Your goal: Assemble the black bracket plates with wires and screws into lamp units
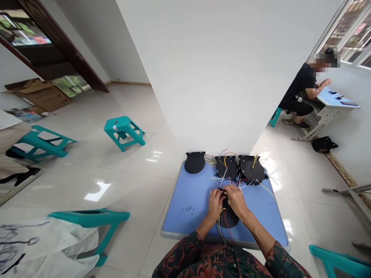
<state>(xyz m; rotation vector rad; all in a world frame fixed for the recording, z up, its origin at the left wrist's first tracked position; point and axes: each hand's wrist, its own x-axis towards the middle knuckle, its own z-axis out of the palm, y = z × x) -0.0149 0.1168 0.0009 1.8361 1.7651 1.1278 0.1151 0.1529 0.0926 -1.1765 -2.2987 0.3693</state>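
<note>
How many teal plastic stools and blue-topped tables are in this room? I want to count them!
Teal plastic stools: 5
Blue-topped tables: 2
Total: 7

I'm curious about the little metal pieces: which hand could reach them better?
Probably the left hand: it sits nearer the little metal pieces on the blue table, while the right hand is farther away from them.

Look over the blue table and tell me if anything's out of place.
Small metal parts lie scattered loose on the blue table, beside the left hand, unlike the black plates set in a row along the far edge. Coloured wires also straggle across the tabletop.
</note>
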